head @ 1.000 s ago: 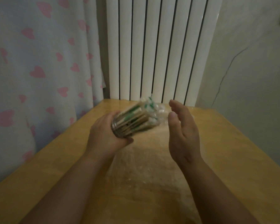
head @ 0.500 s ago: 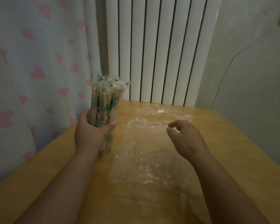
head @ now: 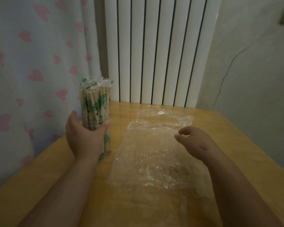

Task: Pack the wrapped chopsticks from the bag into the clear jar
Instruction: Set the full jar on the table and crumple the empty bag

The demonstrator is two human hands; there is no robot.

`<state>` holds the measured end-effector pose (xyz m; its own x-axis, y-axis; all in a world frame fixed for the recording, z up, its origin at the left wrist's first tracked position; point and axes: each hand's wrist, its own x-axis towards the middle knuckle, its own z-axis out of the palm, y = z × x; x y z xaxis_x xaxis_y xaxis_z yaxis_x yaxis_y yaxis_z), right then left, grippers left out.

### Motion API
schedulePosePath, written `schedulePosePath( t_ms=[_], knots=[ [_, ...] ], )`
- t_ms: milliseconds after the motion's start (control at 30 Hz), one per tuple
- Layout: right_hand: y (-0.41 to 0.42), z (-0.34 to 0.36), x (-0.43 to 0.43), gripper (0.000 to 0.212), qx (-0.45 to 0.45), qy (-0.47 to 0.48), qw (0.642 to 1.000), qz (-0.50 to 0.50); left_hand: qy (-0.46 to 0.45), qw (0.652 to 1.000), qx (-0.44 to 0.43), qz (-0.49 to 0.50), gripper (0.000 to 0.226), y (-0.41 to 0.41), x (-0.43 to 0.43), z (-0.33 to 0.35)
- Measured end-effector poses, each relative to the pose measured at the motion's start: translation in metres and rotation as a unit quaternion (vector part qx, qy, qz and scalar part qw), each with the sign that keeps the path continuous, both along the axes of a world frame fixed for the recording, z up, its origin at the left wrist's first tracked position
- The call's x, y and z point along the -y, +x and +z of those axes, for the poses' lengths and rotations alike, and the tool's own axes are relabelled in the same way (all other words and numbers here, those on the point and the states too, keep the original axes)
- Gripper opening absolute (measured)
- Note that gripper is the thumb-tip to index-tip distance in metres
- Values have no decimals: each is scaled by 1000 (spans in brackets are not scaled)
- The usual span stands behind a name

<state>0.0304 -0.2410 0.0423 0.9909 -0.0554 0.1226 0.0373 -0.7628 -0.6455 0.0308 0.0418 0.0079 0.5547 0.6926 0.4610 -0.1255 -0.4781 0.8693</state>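
- A second ago the clear jar [head: 95, 126] lay tipped on its side between both palms above the table [head: 236, 136]; now it stands upright near the table's left edge, close by the heart-print curtain [head: 31, 66].
- The left hand [head: 84, 136] is wrapped around the jar's middle — thumb on the right wall, fingers curled behind — so it has a firm, closed hold on the glass. Whether the jar's base bears fully on the wood I cannot tell, since the wrist hides it.
- The wrapped chopsticks [head: 95, 102] fill the jar tightly, their green-printed wrappers standing well above the rim, all roughly vertical.
- The right hand [head: 195, 138], which a second ago was flat against the bundle's ends, has dropped away and hovers over the bag [head: 154, 153] with fingers loosely curled; it holds nothing.
- The bag lies flat and slack on the table to the right of the jar, apart from it, and no chopsticks show through the plastic — it looks empty.
- My reading: the tapping-down is over and the packing is essentially done. What remains is letting go of the jar without toppling the tall, top-heavy bundle, and perhaps clearing the bag.
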Motion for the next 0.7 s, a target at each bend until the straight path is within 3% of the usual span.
schedulePosePath(
  t_ms=[133, 233, 333, 400, 500, 600, 700],
  knots=[
    [4, -3, 5, 44, -12, -6, 1000, -19, 178, 970, 145, 74, 42, -15, 15, 4],
    [7, -8, 8, 48, -32, -9, 999, -26, 247, 951, 184, -28, 10, -22, 29, 4],
    [9, -10, 14, 51, -51, -3, 998, -42, 276, 945, 72, -157, 11, -22, 40, 0],
    [11, -10, 24, 48, -64, -3, 996, -60, 303, 929, -25, -209, 25, -17, 42, -5],
    [13, -10, 36, 43, -85, -14, 993, -87, 323, 912, -130, -214, 40, -12, 37, -7],
    [15, -13, 38, 46, -113, -15, 989, -95, 362, 872, -246, -219, 42, -11, 34, -10],
    [18, -17, 37, 48, -133, 4, 986, -100, 334, 851, -310, -262, 50, -11, 38, -15]
  ],
)
